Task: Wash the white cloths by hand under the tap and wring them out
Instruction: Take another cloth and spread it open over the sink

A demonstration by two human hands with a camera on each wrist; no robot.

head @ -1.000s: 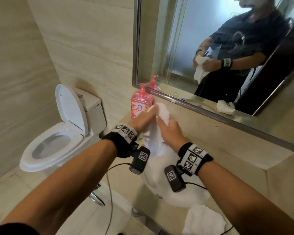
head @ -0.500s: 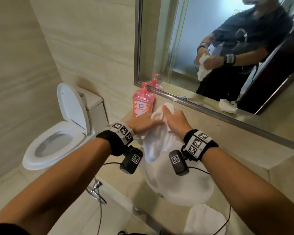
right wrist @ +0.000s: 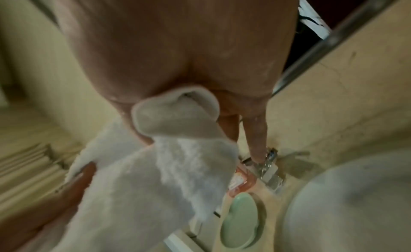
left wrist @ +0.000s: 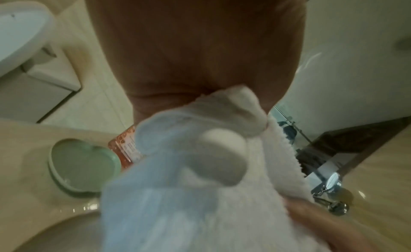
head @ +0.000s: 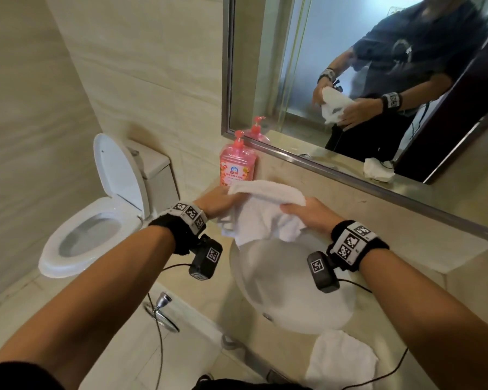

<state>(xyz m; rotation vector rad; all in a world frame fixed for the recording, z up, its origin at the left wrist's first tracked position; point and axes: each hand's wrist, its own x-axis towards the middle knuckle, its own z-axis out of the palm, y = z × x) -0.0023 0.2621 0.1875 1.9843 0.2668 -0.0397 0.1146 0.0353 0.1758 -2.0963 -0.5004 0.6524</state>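
Observation:
A white cloth is stretched between my two hands above the white basin. My left hand grips its left end and my right hand grips its right end, fingers curled into the fabric. In the left wrist view the cloth bunches out of my fist. The right wrist view shows the cloth hanging from my right hand, with one finger extended. A second white cloth lies on the counter in front of the basin. The chrome tap stands behind the basin; no running water is visible.
A pink soap bottle stands on the counter left of the basin, with a green soap dish beside it. A mirror runs along the wall above the counter. A toilet with its lid up is on the left.
My hands have moved apart, and the cloth that hung bunched and upright between them is now pulled out sideways across the basin.

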